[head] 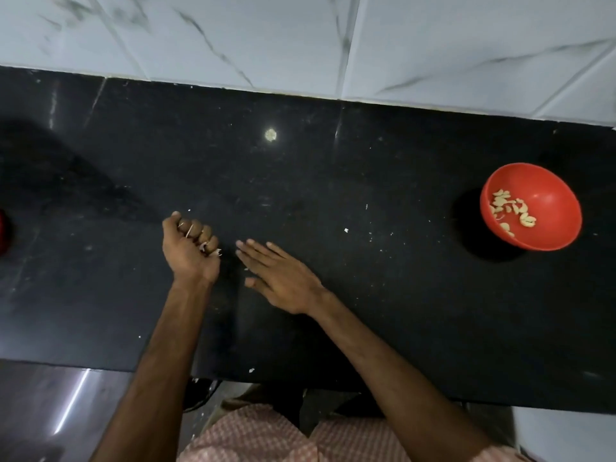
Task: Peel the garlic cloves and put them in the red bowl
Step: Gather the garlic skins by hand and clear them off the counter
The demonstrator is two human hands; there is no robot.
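1. The black stone counter [333, 181] takes up most of the view. It's a bit dusty and scuffed.
2. Behind it runs a white tiled wall [300, 38] with grey marble veins.
3. At the bottom edge there's some pink checked cloth [266, 435] the person is wearing, just below the counter's front edge.
4. The right hand [280, 278] lies flat on the counter, palm down. Its fingers are straight and close together, pointing toward the other hand, and it's holding nothing.
5. The left hand [191, 248] is just beside it, with a small gap between the 2. It's curled into a fist around some garlic skins [204, 245], and pale papery bits poke out between the fingers and under the little finger. I can't tell if there's a clove hidden in there too.
6. The red bowl [550, 191] sits on the counter far off to the right, well apart from both hands.
7. The peeled garlic cloves [510, 210] are in that bowl, in a loose little pile toward its left side.
8. A red thing [2, 231] is cut off at the left edge, and I can't tell what it is.
9. There's a pale round spot [270, 135] on the counter, toward the wall.
10. A few tiny white scraps [346, 230] are scattered over the counter, mostly between the right hand and the bowl.
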